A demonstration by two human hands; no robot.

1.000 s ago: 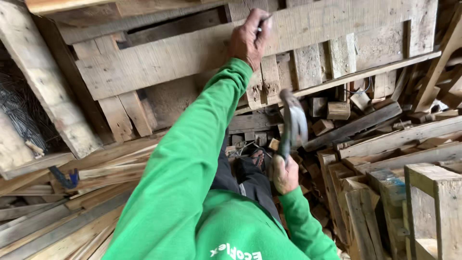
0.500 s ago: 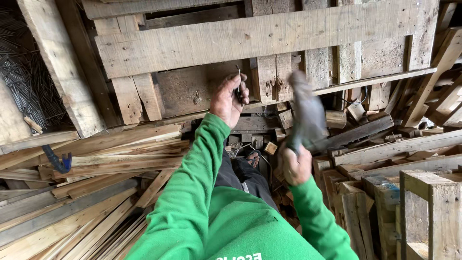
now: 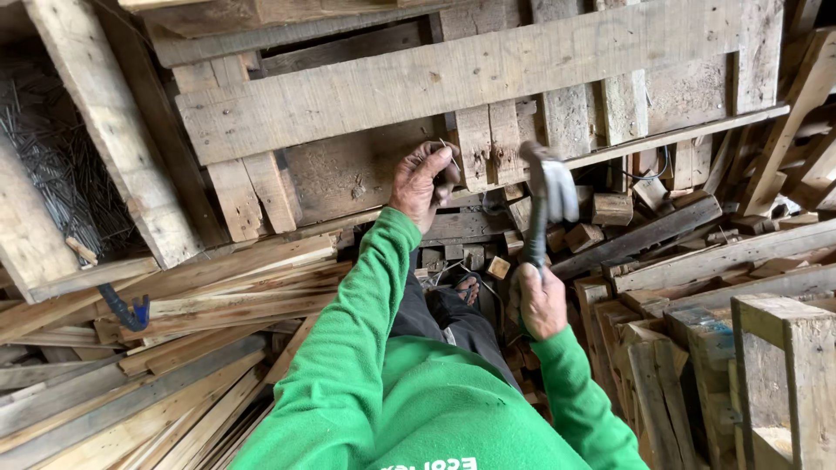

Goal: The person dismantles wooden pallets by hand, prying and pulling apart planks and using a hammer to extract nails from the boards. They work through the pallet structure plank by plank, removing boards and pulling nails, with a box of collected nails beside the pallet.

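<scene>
Wooden pallet (image 3: 470, 83) stands propped across the top of view, loose planks (image 3: 200, 287) heaped below left, offcut blocks (image 3: 610, 209) scattered at right. Since a second ago the left hand (image 3: 424, 181) has dropped from high on the pallet to its lower board edge; its grip is pinched on thin nails (image 3: 450, 155). The right hand (image 3: 540, 300) is pressed together around the hammer (image 3: 547, 196) handle, head now raised upright beside the left hand. Judgement: positioning for a strike.

Stacked weathered pallets (image 3: 453, 83), loose timber planks (image 3: 200, 296) heaped across floor, scattered wood blocks (image 3: 610, 209), daylight
</scene>
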